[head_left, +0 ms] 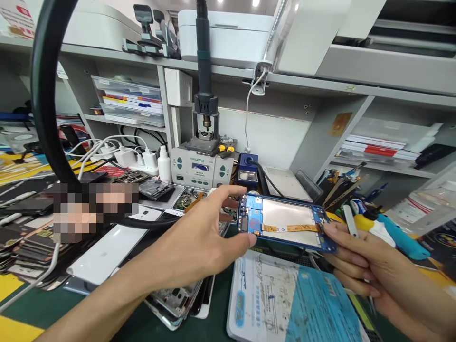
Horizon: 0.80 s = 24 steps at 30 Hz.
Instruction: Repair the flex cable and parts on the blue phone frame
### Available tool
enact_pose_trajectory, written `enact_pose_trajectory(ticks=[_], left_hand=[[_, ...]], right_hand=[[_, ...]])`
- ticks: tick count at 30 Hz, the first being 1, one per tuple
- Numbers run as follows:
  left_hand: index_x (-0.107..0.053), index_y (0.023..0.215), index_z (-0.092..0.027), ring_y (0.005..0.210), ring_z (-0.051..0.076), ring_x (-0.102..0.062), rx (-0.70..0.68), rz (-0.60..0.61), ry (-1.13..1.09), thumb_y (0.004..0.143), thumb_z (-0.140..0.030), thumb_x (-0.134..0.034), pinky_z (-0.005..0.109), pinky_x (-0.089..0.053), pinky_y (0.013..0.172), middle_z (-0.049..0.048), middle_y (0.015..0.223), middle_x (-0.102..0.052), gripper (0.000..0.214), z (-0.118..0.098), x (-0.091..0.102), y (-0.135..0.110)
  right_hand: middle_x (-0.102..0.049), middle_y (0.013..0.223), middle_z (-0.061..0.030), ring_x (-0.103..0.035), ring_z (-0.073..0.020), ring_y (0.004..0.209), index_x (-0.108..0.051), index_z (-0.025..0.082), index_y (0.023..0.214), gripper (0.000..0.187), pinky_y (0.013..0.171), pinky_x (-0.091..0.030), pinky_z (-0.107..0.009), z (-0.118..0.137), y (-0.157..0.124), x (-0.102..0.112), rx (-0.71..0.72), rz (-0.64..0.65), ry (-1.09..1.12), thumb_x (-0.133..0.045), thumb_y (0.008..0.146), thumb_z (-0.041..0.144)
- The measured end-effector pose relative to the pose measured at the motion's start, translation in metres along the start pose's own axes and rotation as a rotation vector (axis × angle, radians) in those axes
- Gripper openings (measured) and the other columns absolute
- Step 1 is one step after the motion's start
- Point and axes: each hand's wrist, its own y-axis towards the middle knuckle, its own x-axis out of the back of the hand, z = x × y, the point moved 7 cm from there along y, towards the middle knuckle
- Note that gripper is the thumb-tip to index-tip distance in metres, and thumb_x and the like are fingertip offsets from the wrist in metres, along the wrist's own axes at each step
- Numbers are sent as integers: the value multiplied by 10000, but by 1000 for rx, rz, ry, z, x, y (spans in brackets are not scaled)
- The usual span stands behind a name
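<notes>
A blue phone frame (285, 221) with its back off shows a silver plate and an orange flex cable across it. Both hands hold it level above the bench. My left hand (203, 232) pinches its left end between thumb and fingers. My right hand (359, 266) grips its right end, thumb on the rim. Beneath the phone lies a white and blue work mat (285, 299).
Stacked phone parts and screens (178, 299) lie at the left front. A rework station (201, 164) with a hot-air handle (204, 61) stands behind, next to a blue soldering stand (247, 173). A black ring-lamp arc (46, 109) curves at left. Tools and a blue-and-yellow handle (384, 228) lie right.
</notes>
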Motion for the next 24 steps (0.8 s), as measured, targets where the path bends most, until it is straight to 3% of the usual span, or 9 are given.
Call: enact_pose_trajectory(ticks=[3,7,9,13,15,18,24], left_hand=[[-430,1415,-431,1176,237,-623,-46,-12,238,896,-363,-724,412,-560,975,-16,1288,-622,600,-5,3,-2],[-374,1435,-442,750,153,-656,37,39,314,912,-410,-667,301,-562,586,1,1338,-605,600,-4,4,1],[-366,1444,-430,682,137,-648,48,48,306,903,-407,-673,288,-539,536,14,1379,-592,623,-6,4,1],[-381,1467,-402,750,174,-688,45,51,379,894,-428,-686,347,-587,704,17,1420,-594,649,-4,6,1],[-374,1503,-392,1008,262,-698,-27,9,448,896,-475,-687,386,-576,866,25,1466,-571,688,-4,8,1],[-359,1536,-366,1321,325,-555,-141,-7,549,898,-485,-686,421,-490,1065,30,1509,-540,727,-5,9,1],[-346,1528,-347,1357,235,-512,-193,33,638,903,-459,-674,333,-447,1113,-9,1499,-527,715,-5,7,2]], right_hand=[[-232,537,118,-100,-43,454,-402,223,658,651,338,-172,-158,0,2,-1,-13,-5,-7,-951,622,572],[-201,521,128,-78,-31,445,-386,224,637,706,325,-151,-154,0,4,-2,-24,-27,-19,-976,536,597],[-200,519,128,-79,-29,440,-380,224,634,715,323,-150,-155,0,4,-2,-32,-34,-25,-978,526,601],[-196,529,128,-80,-29,442,-402,224,648,681,333,-143,-156,-1,2,-2,-39,-23,-19,-971,562,589],[-197,542,125,-81,-31,453,-408,219,654,647,352,-138,-156,-1,1,-3,-40,-10,-11,-958,626,560],[-213,546,121,-86,-31,457,-419,217,657,630,363,-133,-163,-2,1,-2,-50,-6,-1,-957,644,544],[-254,526,115,-119,-31,435,-487,221,705,588,361,-129,-178,-4,1,2,-71,-31,3,-975,613,536]])
